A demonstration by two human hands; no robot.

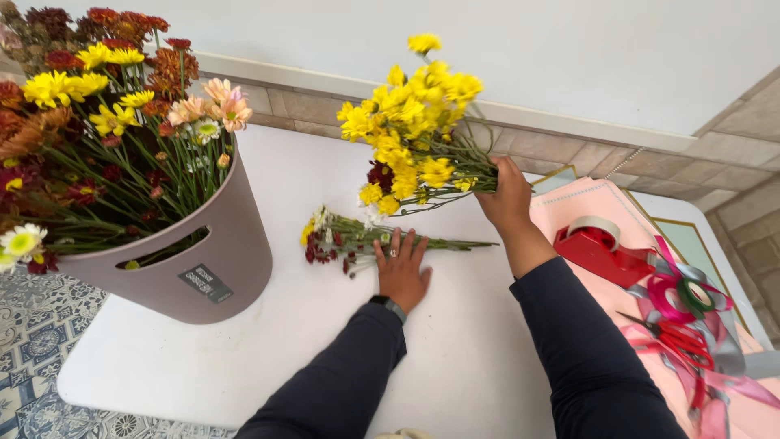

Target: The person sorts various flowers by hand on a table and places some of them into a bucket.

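Note:
My right hand (507, 197) grips the stems of a bunch of yellow flowers (410, 122) and holds it sideways above the white table (268, 341), the blooms pointing left. My left hand (400, 268) lies flat with fingers spread, pressing on the green stems of a small loose bunch of flowers (337, 240) that lies on the table. That bunch has dark red, white and yellow blooms at its left end. A watch sits on my left wrist.
A large mauve bucket (219, 260) full of mixed yellow, orange, red and pink flowers stands at the left. At the right lie pink wrapping paper (601, 203), a red tape dispenser (597, 244), ribbon rolls (678, 297) and red-handled scissors (678, 337). A tiled wall runs behind.

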